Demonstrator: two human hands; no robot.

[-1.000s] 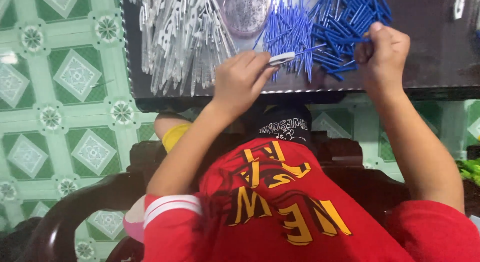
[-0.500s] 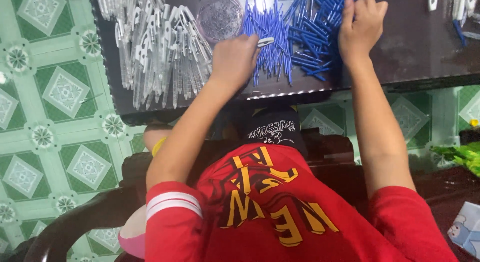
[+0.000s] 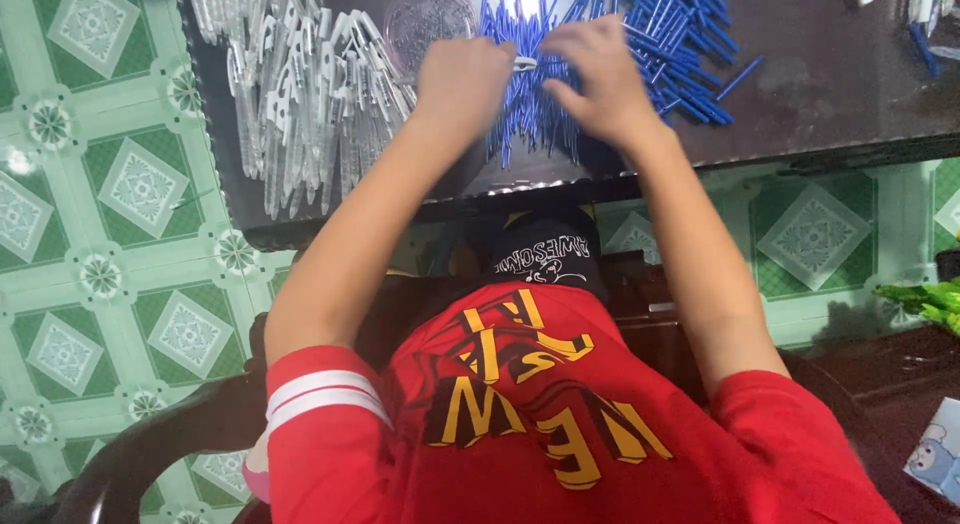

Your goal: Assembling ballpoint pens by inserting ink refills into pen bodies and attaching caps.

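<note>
Blue sticks (image 3: 690, 69) partly hidden beneath both hands (image 3: 530, 69).

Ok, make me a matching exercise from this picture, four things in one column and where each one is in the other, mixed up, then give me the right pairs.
Things:
1. clear pen barrels
2. blue pen parts
3. left hand
4. round clear lid

Places:
A. spread over the middle of the dark table, under and beside the right hand
B. heaped at the left end of the table
C. flat on the table between the two heaps
D. at the near edge of the lid, fingertips meeting the right hand over a small pale piece

Pairs: 1-B, 2-A, 3-D, 4-C
</note>
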